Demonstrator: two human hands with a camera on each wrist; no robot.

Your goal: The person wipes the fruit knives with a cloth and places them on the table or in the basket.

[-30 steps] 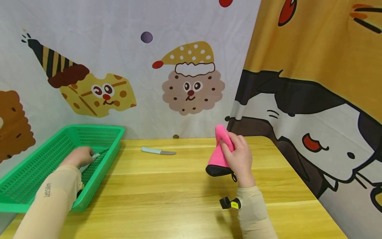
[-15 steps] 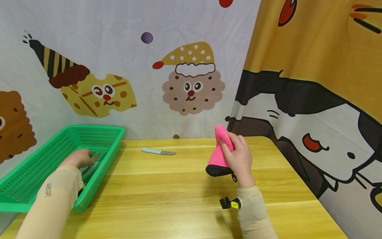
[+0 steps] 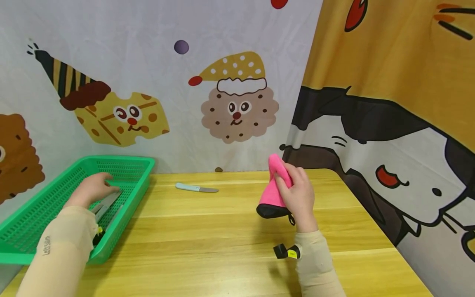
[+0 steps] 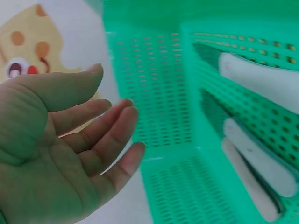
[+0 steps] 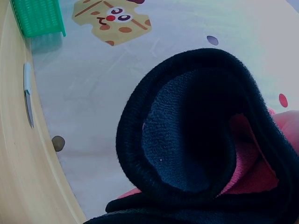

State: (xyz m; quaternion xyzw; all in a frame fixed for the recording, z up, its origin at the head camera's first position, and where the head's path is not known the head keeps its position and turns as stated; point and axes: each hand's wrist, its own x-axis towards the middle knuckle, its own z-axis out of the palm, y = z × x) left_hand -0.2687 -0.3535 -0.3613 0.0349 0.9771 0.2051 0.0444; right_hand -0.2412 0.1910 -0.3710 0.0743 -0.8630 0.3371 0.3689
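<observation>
My left hand (image 3: 90,189) is over the right part of the green plastic basket (image 3: 144,173), fingers loosely bent and holding nothing. Below it lie knives (image 3: 107,203) inside the basket. The left wrist view shows a white-handled knife (image 4: 261,79) along the basket wall, with two more light handles (image 4: 259,156) beside it. My right hand (image 3: 297,196) grips a pink cloth (image 3: 272,194) above the table. Black edging and a small black loop finish the cloth's lower end. From the right wrist, its rolled black edge (image 5: 126,135) surrounds a dark fuzzy inside.
A small knife with a pale blue handle (image 3: 189,187) lies near the back of the wooden table (image 3: 208,239), its blade pointing right. Something yellow and black (image 3: 98,234) sits low in the basket. A printed cartoon cloth (image 3: 178,123) hangs behind the table.
My left hand has let go of a knife in the basket and lifted slightly up and left, uncovering more of the knives. My right hand holds the pink cloth in the same place.
</observation>
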